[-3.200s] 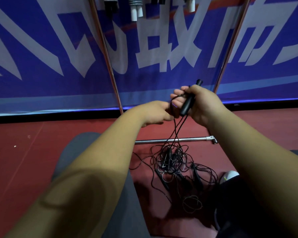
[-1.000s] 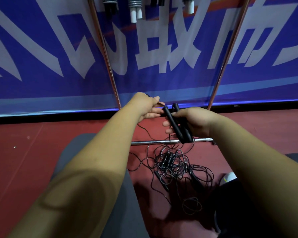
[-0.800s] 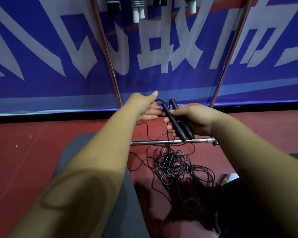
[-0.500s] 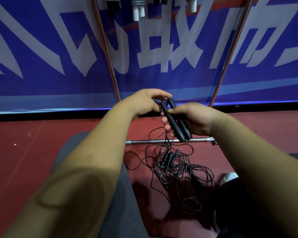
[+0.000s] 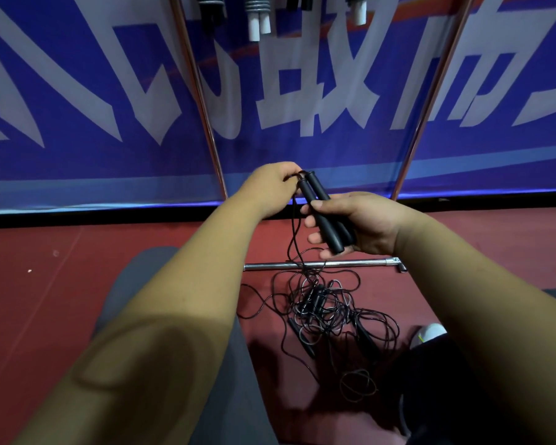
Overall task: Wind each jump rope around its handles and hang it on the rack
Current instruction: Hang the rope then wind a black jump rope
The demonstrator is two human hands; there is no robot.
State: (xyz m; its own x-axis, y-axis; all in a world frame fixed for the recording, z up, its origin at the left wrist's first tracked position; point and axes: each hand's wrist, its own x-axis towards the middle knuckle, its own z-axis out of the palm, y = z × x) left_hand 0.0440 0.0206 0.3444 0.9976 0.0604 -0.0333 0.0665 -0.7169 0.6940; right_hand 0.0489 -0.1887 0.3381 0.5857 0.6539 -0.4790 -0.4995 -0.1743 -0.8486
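**Winding just beginning**

Head view: the right grip [image 5: 360,223] is clasping two slim black plastic handles [image 5: 321,213] side by side above the floor tangle. The left grip [image 5: 270,187] is pinching their thin black cord [image 5: 293,226] at the handle tops. The next move probably calls for looping the cord around both.

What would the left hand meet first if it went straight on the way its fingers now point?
The upper ends of the two black handles, which the right hand grips side by side. The left hand, pinching the cord, seems to touch them now, though depth is unclear.
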